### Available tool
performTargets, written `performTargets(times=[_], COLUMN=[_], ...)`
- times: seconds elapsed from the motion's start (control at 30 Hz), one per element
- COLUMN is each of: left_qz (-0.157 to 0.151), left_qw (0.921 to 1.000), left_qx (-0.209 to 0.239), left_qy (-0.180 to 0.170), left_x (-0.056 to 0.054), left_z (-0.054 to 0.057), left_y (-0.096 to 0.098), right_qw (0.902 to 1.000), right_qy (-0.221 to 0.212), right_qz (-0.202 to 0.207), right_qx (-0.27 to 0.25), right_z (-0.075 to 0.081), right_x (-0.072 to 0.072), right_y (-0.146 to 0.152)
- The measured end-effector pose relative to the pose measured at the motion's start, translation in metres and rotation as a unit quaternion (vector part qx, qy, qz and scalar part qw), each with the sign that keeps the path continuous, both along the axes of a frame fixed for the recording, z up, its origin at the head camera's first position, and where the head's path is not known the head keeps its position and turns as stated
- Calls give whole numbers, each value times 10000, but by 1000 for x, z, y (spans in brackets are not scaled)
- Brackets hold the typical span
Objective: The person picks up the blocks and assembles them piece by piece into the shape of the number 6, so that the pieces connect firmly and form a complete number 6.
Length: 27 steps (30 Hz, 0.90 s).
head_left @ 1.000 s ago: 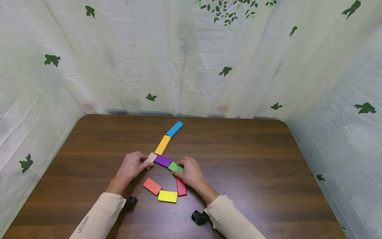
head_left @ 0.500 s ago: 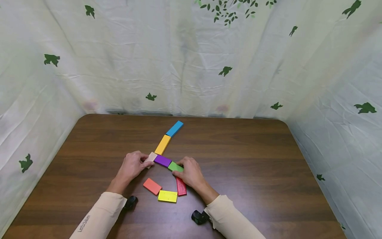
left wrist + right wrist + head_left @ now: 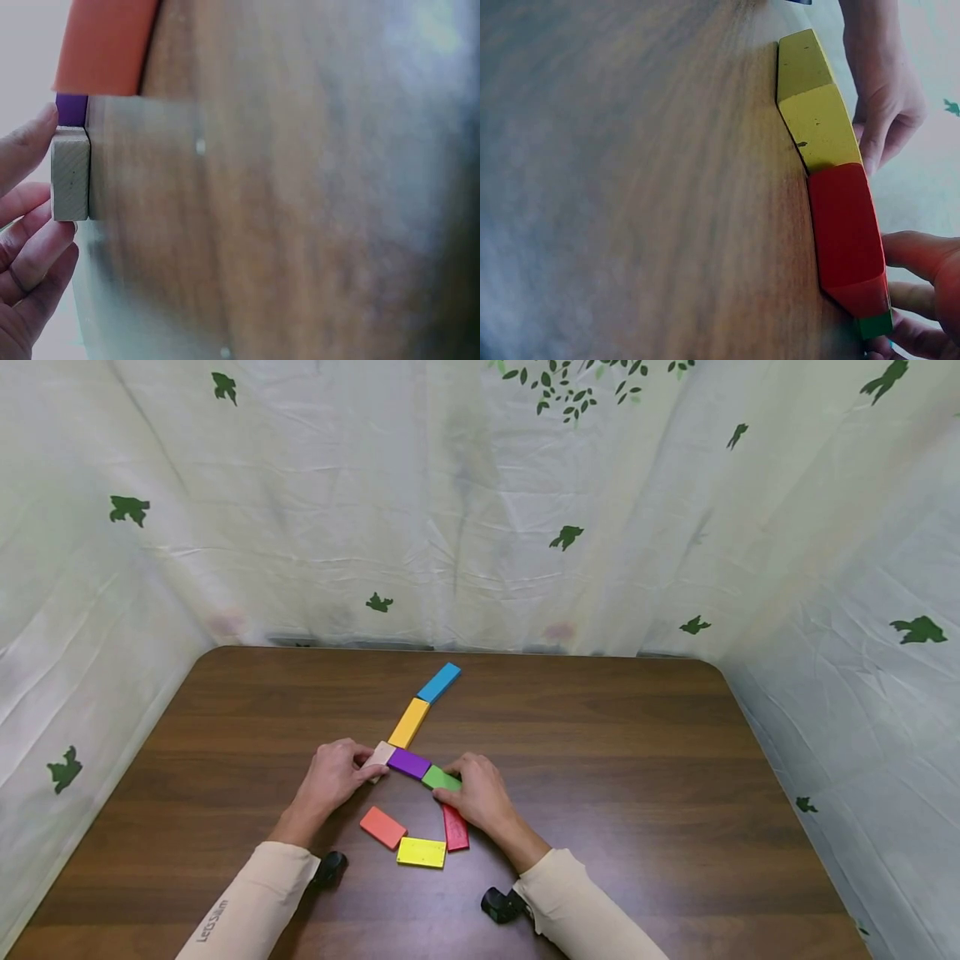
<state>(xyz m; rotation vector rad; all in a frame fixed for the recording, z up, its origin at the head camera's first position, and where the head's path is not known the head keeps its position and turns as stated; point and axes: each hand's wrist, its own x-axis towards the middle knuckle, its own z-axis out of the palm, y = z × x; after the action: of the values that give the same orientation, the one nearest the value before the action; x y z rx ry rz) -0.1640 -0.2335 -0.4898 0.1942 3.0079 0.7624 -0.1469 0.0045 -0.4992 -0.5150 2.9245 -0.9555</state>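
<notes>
My left hand (image 3: 330,781) pinches a plain wooden block (image 3: 382,753) between thumb and fingers. In the left wrist view, this block's bare end grain faces the camera, with the purple block (image 3: 72,109) behind it. My right hand (image 3: 483,793) grips a green block (image 3: 441,778), partly covering it. All the blocks lie flat in a bent line on the table. Purple sits between the plain and green blocks. A red block (image 3: 455,828) runs from beneath the right hand down to a yellow block (image 3: 422,852). A coral block (image 3: 382,827) touches the yellow one's left end.
Beyond the hands, an amber block (image 3: 409,723) and a blue block (image 3: 439,682) continue the line toward the back of the brown wooden table (image 3: 615,777). White curtains (image 3: 465,510) with green leaf and bird shapes surround the back and sides.
</notes>
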Motion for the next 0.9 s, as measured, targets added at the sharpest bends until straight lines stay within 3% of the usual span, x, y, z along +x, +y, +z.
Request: performTargets(times=[0.9], left_qz=[192], left_qw=[9997], left_qx=[65], left_qy=[-162], left_x=[1], left_z=[0], left_y=[-3], right_qw=[10000], right_qy=[23], right_qz=[36], right_qx=[12], right_z=[-1], right_x=[0], right_y=[0])
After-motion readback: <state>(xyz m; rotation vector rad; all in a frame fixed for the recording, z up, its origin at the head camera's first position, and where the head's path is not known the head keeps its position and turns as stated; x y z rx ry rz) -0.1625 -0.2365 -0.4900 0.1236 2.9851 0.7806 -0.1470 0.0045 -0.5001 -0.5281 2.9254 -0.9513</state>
